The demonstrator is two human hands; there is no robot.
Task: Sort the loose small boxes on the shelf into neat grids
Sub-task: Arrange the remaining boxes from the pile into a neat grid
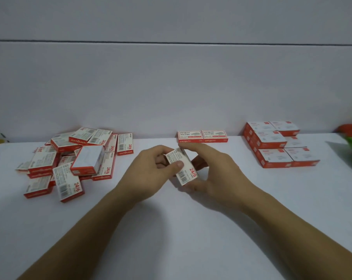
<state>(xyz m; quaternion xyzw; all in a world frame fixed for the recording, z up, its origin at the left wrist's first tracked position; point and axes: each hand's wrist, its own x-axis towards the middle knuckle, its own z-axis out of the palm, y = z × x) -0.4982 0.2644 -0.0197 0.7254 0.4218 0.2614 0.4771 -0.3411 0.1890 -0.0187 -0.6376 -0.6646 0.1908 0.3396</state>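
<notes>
Staple box held just above mid-shelf, both hands on it.
Left hand pinches the far end, thumb on top; right hand cups the near end. Long axis slants far-left to near-right. Two-box row sits just behind, nearer the right hand; loose pile lies well left.

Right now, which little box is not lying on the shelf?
The box held in the middle by the left hand and right hand. All others lie down: the messy pile, the pair at the back, the neat grid.
</notes>
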